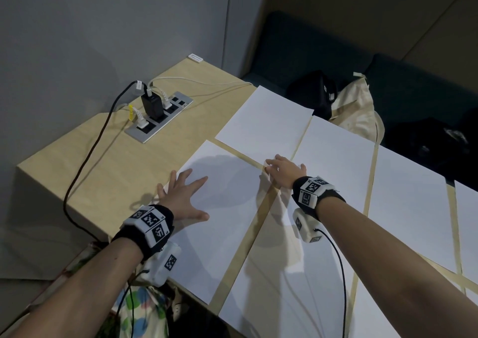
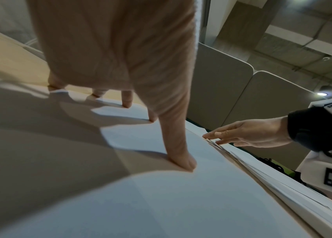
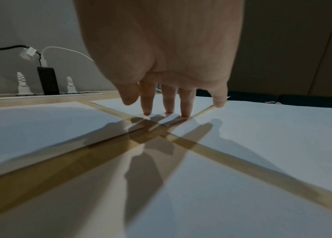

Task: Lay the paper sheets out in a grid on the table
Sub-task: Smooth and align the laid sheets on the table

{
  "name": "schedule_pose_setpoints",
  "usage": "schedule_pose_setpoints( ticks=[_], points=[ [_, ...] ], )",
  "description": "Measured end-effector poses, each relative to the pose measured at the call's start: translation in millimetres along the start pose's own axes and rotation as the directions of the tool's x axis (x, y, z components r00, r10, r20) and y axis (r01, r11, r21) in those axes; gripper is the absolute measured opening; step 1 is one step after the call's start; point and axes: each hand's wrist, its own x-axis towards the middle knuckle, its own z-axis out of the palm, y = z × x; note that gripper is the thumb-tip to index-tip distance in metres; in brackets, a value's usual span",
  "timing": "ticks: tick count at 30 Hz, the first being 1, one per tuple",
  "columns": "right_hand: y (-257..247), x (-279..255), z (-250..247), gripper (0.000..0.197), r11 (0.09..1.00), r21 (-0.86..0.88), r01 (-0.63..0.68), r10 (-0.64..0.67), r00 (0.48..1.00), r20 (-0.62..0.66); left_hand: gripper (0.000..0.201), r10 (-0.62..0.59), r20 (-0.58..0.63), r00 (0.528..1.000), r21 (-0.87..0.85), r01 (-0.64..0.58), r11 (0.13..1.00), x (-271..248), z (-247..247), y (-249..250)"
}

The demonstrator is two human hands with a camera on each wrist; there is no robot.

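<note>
Several white paper sheets lie in a grid on the light wood table (image 1: 116, 172), with narrow strips of wood showing between them. My left hand (image 1: 185, 195) presses flat on the near-left sheet (image 1: 222, 234), fingers spread; its thumb (image 2: 181, 162) and fingertips bear on the paper (image 2: 161, 201). My right hand (image 1: 280, 172) reaches with straight fingers to the crossing where the sheets' corners meet. Its fingertips (image 3: 169, 112) touch paper there, by the near corner of the far-left sheet (image 1: 266, 120). Which sheet they move I cannot tell. The far-middle sheet (image 1: 336, 161) and the near-middle sheet (image 1: 284, 286) lie to the right.
A recessed power strip (image 1: 160, 115) with plugs and chargers sits at the far left. A black cable (image 1: 85, 161) from it drops over the table's left edge. Beyond the far edge a cream bag (image 1: 357, 112) and a black bag (image 1: 315, 94) lie on a dark seat.
</note>
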Motion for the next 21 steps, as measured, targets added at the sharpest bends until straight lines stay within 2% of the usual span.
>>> schedule_pose_setpoints(
  ticks=[12,17,21],
  points=[
    [-5.0,-1.3,0.8,0.030,1.000,-0.001,0.002,-0.002,1.000,-0.008,0.099,-0.001,0.001,1.000,0.047,0.001,0.999,0.9,1.4,2.2],
    [-5.2,-2.8,0.2,0.031,1.000,0.004,-0.003,0.003,1.000,0.003,0.098,-0.002,-0.006,1.000,0.045,0.003,0.999,0.7,1.7,2.6],
    [-5.5,-5.4,1.7,0.040,0.999,0.037,-0.008,0.009,0.999,-0.042,0.098,-0.005,-0.012,1.000,0.051,0.006,0.999,0.9,1.8,2.5]
  ],
)
